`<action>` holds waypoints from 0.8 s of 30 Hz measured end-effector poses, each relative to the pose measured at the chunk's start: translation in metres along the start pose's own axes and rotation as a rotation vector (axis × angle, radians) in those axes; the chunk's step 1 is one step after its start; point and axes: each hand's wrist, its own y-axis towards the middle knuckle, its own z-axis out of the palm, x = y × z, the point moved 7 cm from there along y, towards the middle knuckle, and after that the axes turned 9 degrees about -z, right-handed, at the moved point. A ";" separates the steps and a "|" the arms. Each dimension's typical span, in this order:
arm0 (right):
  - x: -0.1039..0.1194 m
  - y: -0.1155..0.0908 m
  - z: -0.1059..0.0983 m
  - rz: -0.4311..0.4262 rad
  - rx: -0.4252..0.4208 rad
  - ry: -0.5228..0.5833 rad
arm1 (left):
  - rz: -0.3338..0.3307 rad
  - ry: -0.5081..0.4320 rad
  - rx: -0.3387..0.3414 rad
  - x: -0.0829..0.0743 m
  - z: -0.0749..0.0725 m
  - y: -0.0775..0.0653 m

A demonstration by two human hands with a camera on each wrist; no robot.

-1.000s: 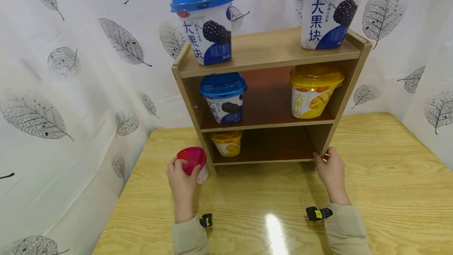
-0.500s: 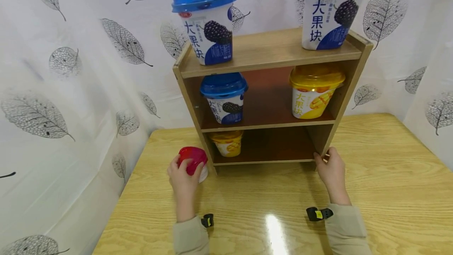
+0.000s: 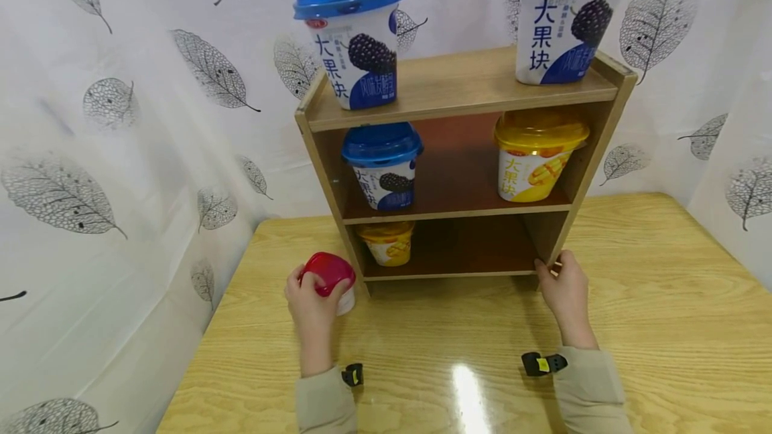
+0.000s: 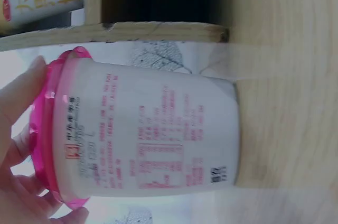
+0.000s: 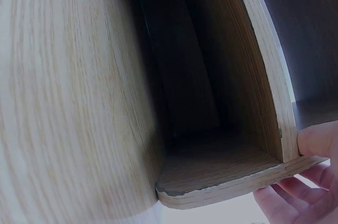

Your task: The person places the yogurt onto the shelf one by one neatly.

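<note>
My left hand (image 3: 310, 300) grips a yogurt cup by its pink lid (image 3: 328, 272), just left of the wooden shelf (image 3: 464, 111). In the left wrist view the white cup (image 4: 148, 129) shows a side with small pink print and a table of figures. Its base is at the tabletop, but I cannot tell whether it touches. Thumb and fingers spread around the lid's rim. My right hand (image 3: 563, 293) pinches the lower front edge of the shelf's right side panel (image 5: 227, 182), thumb inside and fingers outside.
Blue-lidded cups stand on the top board, left (image 3: 356, 39) and right (image 3: 563, 25). The middle level holds a blue-lidded cup (image 3: 382, 166) and a yellow-lidded cup (image 3: 537, 156). Another yellow-lidded cup (image 3: 389, 244) sits bottom left. A leaf-patterned curtain (image 3: 139, 106) hangs around the table (image 3: 434, 353).
The pink-lidded cup has turned and tilted slightly under my left hand, whose fingers shift on the lid. My right hand and the shelf stay in place.
</note>
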 end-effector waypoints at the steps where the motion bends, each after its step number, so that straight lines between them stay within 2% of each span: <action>1: 0.000 0.000 0.000 0.000 0.001 -0.001 | 0.007 -0.004 0.009 0.000 -0.001 0.001; 8: 0.000 0.000 0.000 0.005 0.012 0.002 | 0.070 0.059 0.122 -0.002 -0.004 0.002; 11: 0.000 -0.001 0.000 -0.002 0.014 0.001 | 0.074 0.073 0.144 -0.005 -0.004 0.001; 18: 0.001 -0.001 0.000 -0.011 0.010 -0.008 | 0.111 0.053 0.090 -0.013 0.000 -0.004; 24: -0.001 0.000 0.000 -0.014 0.002 -0.007 | 0.111 0.061 0.033 -0.015 0.000 -0.005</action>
